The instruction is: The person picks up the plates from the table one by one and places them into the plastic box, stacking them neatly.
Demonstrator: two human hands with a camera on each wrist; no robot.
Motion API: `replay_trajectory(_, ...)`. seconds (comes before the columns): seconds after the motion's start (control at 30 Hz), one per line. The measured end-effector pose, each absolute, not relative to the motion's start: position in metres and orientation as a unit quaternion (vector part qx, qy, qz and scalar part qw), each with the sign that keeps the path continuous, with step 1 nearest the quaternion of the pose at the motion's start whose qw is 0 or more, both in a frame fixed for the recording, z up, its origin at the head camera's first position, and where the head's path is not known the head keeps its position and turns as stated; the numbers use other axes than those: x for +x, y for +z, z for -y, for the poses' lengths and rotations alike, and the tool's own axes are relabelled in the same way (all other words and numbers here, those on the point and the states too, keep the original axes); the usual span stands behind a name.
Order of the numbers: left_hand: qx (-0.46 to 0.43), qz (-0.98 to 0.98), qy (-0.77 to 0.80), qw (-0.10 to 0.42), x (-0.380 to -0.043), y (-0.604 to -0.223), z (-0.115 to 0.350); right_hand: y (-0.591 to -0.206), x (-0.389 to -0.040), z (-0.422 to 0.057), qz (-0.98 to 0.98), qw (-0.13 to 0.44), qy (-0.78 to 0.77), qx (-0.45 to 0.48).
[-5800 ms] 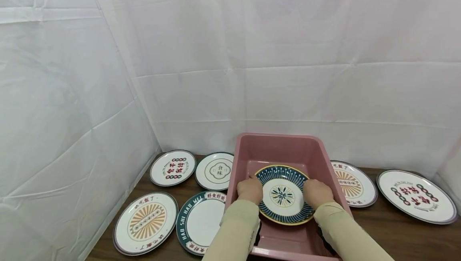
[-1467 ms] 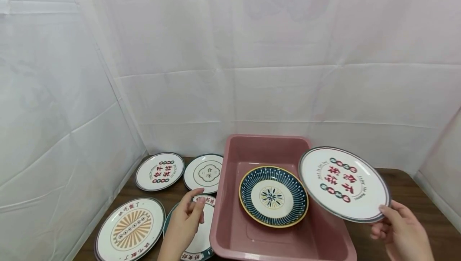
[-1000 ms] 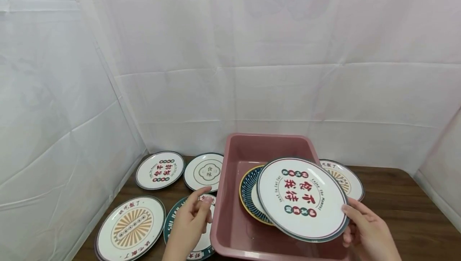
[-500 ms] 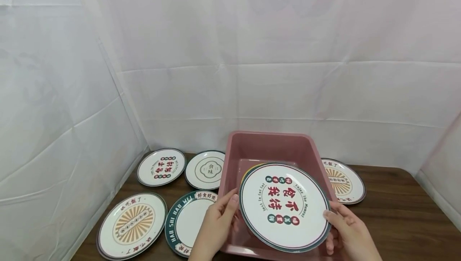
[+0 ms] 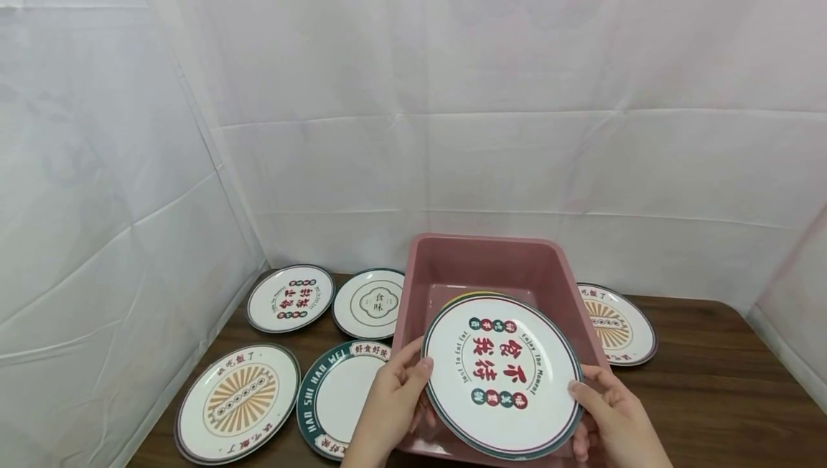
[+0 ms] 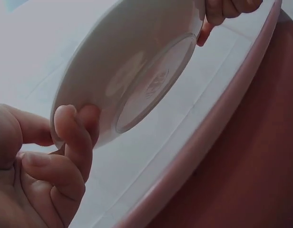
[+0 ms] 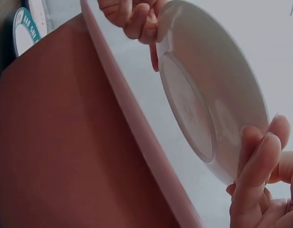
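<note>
Between both hands, a white plate (image 5: 500, 375) with red lettering and a dark green rim is held over the pink tub (image 5: 491, 256). My left hand (image 5: 397, 400) pinches its left edge, thumb on top and fingers beneath. On the opposite edge my right hand (image 5: 614, 414) grips in the same way. From below, the plate's plain underside (image 6: 137, 71) and foot ring show in the left wrist view, and the right wrist view has the underside (image 7: 203, 90) too. Just a yellow sliver of the blue-patterned plate (image 5: 474, 294) in the tub peeks out; the held plate hides most of it.
Left of the tub lie a red-lettered plate (image 5: 291, 298), a small crest plate (image 5: 370, 303), an orange sunburst plate (image 5: 237, 403) and a green-rimmed plate (image 5: 342, 400). Another sunburst plate (image 5: 617, 324) lies right on the brown table (image 5: 730, 375). White cloth (image 5: 504, 95) walls surround it.
The blue-patterned plate was set down in the tub. My right hand then lifted the red-lettered plate from the right and brought it over the tub, where my left hand took its other edge.
</note>
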State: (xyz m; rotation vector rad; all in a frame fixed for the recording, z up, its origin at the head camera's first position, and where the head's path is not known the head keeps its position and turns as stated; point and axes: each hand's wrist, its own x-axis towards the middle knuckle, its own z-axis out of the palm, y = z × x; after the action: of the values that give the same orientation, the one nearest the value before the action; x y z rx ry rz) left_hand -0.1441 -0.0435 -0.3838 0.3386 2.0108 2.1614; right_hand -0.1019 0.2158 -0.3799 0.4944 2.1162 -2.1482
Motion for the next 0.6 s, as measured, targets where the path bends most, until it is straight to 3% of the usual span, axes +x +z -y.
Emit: replay_trajectory(0.6, 0.13, -0.699, 0.698, 0.087, -0.1431, -0.3809, 0.0399, -0.3755, -0.1096, -0.2242, -0.796, -0.002, -0.587, 0.147)
